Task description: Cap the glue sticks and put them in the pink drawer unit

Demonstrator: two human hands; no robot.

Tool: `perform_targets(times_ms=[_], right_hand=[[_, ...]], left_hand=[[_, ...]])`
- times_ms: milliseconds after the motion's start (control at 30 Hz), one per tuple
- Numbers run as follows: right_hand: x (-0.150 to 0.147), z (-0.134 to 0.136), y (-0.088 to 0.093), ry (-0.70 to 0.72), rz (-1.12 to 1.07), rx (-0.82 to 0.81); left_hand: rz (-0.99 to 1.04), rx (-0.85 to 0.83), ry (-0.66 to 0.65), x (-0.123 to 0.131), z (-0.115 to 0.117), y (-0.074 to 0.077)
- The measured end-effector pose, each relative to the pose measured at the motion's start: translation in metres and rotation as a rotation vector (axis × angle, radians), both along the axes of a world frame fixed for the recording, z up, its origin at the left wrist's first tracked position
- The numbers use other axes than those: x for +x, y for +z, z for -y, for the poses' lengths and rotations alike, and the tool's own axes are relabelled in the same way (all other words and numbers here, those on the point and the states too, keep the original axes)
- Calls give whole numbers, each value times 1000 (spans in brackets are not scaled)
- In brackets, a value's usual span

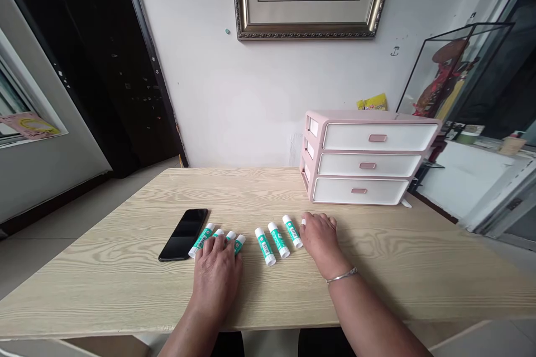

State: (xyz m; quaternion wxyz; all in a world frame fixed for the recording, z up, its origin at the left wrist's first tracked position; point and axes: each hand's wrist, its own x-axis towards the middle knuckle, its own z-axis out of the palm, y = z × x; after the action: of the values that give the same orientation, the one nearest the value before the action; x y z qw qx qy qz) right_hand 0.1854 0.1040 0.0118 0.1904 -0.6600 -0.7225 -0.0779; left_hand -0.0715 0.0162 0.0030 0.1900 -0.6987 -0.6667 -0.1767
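Several white-and-green glue sticks lie in two groups on the wooden table. Over the left group, beside a glue stick (204, 237), my left hand (218, 270) rests palm down. Its fingers lie across the sticks, partly covering them, and only their far ends show. Three more sticks, one of them a middle glue stick (278, 240), lie side by side, slanted, between my hands. My right hand (321, 239), with a bracelet at the wrist, is curled over another glue stick (304, 222); just a bit of its white end is visible.
A black phone (183, 235) lies left of the sticks on the table (125, 284). A pink-and-white drawer unit (368, 164) stands at the back right, with a yellow packet (374, 102) behind its top. The framed picture (314, 30) hangs on the wall.
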Motion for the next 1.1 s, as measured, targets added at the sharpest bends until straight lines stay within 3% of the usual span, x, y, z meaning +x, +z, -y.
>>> perform_targets(times_ms=[167,333,467,567,767,900,1100], right_hand=[[-3,1,5,1,-83,86],[-9,1,10,96,-291,65],[-12,-1,6,156,-524,1],[-14,-2,1,196,-588,-19],[-12,-3,-7,261,-442,6],[-12,0,-6,268,-315,15],[-13,2,-4,260,-247,-7]], left_hand=[[0,-40,-14,5,-5,7],[59,14,-43,3,-7,-1],[286,77,-148,3,-10,-5],[525,-23,-232,6,-12,0],[805,-166,-306,13,-12,-3],[854,-162,-318,11,-13,-9],[894,-150,-305,11,-9,-7]])
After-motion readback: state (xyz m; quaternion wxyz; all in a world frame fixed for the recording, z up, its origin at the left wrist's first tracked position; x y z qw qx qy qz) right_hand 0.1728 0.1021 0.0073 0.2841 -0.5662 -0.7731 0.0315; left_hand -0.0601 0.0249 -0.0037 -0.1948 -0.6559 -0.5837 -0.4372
